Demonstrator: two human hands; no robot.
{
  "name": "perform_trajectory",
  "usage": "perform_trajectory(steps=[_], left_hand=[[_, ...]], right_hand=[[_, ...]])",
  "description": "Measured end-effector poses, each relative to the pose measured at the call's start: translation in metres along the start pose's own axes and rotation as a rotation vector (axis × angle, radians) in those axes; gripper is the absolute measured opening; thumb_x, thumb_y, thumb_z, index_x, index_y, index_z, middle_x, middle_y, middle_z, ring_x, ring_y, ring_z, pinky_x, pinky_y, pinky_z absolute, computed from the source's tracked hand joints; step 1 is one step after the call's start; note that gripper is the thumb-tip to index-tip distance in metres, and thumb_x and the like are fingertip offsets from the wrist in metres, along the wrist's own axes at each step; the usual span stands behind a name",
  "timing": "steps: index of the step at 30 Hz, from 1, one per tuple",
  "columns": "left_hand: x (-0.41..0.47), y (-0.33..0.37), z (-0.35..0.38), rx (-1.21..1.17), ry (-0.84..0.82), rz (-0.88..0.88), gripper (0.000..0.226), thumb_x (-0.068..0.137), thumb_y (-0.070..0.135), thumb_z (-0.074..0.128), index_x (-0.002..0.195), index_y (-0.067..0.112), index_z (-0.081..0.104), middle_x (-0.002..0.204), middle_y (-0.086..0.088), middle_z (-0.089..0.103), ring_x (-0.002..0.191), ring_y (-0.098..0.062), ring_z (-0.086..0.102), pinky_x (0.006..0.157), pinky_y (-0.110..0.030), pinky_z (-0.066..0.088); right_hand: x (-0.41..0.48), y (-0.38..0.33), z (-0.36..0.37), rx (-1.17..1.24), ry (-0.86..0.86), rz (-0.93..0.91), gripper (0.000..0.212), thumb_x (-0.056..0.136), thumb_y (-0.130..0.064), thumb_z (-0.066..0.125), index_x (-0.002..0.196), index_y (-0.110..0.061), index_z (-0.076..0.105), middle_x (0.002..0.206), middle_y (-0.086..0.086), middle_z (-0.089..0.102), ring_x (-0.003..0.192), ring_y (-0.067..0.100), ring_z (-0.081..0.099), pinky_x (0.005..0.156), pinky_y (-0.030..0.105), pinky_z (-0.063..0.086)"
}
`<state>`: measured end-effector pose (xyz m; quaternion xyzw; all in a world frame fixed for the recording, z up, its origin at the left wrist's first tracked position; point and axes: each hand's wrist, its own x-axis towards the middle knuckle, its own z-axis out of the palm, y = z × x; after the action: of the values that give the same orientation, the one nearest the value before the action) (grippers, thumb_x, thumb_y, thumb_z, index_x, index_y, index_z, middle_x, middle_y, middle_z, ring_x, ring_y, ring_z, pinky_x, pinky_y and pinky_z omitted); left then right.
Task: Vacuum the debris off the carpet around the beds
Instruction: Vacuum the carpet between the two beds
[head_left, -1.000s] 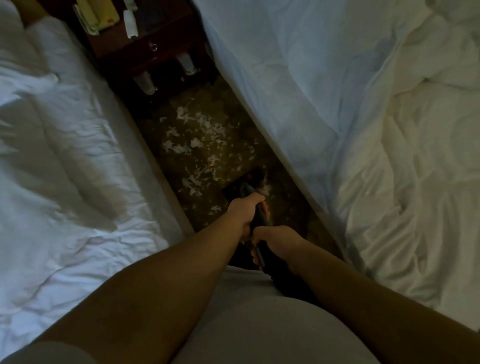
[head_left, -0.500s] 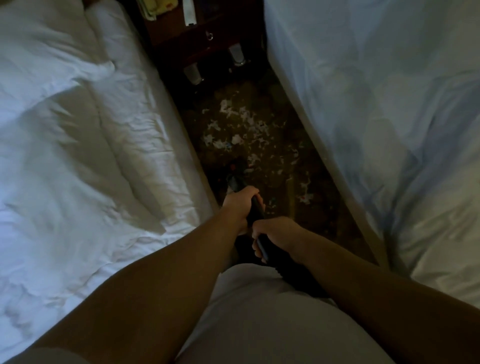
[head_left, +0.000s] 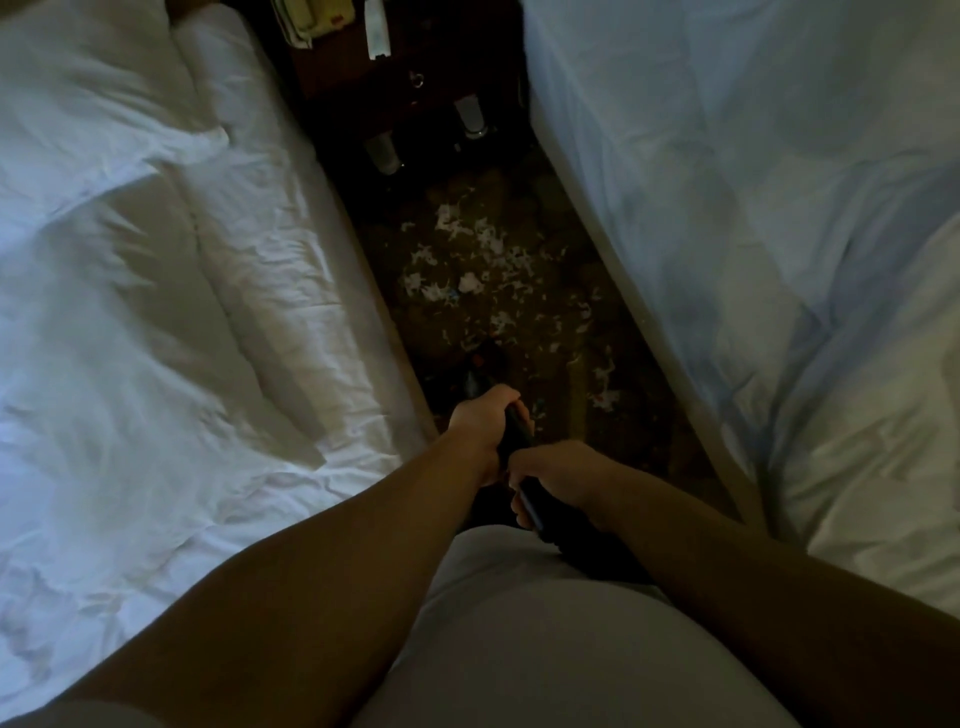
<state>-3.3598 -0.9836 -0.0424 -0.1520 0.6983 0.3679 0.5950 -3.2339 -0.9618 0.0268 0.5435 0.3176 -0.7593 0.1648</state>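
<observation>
- Your left hand (head_left: 483, 415) curls round the dark vacuum wand (head_left: 514, 434) and is the farther grip of the two. Your right hand (head_left: 558, 475) wraps the same wand closer to your body, just behind the left.
- The wand's long axis runs from near right to far left, along the aisle between the beds. Its floor end (head_left: 482, 370) shows only as a dim dark shape just beyond the left hand, close to the left bed (head_left: 291, 270).
- The debris (head_left: 467, 260) lies farther off than both hands and slightly right of the wand's line. It is pale torn scraps, thickest in mid-aisle and thinning toward the right bed (head_left: 727, 234).
- The carpet (head_left: 649, 431) is dark and mottled, with a few scraps right of the floor end, so I judge your next push goes forward and right.
- A dark nightstand (head_left: 415, 62) closes the far end.
</observation>
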Motion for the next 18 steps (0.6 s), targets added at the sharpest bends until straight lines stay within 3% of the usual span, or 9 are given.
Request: perform_trajectory(steps=[2,7,15,18], left_hand=[[-0.008,-0.011,0.011,-0.024,-0.009,-0.023,0.033,0.092,0.024,0.065,0.064,0.007,0.061,0.065,-0.008,0.061,0.064,-0.024,0.059,0.057,-0.033,0.052],[-0.033,-0.056,0.045,-0.003,-0.023,-0.04,0.035,0.096,0.025,0.062,0.065,0.007,0.06,0.068,-0.008,0.061,0.068,-0.024,0.06,0.063,-0.036,0.052],[-0.082,-0.176,0.11,-0.055,-0.041,-0.036,0.03,0.096,0.026,0.061,0.074,0.006,0.058,0.073,-0.01,0.06,0.06,-0.022,0.059,0.047,-0.027,0.052],[-0.102,-0.227,0.138,-0.055,-0.026,-0.028,0.033,0.095,0.025,0.063,0.07,0.005,0.06,0.071,-0.009,0.061,0.065,-0.023,0.06,0.06,-0.033,0.054]], right_hand=[[-0.008,0.01,-0.011,-0.019,-0.003,0.011,0.007,0.091,-0.004,0.061,0.088,0.002,0.063,0.069,0.017,0.061,0.052,0.027,0.059,0.058,0.034,0.052],[-0.038,0.051,-0.043,-0.048,0.023,0.049,0.012,0.093,-0.008,0.062,0.099,0.003,0.062,0.075,0.017,0.062,0.055,0.027,0.062,0.052,0.03,0.051],[-0.092,0.165,-0.111,-0.102,0.064,0.018,0.021,0.089,-0.008,0.063,0.102,0.007,0.067,0.071,0.019,0.067,0.051,0.026,0.065,0.053,0.031,0.054],[-0.114,0.216,-0.136,-0.096,0.095,0.02,0.023,0.089,-0.008,0.064,0.104,0.008,0.069,0.07,0.017,0.069,0.051,0.025,0.067,0.05,0.029,0.054]])
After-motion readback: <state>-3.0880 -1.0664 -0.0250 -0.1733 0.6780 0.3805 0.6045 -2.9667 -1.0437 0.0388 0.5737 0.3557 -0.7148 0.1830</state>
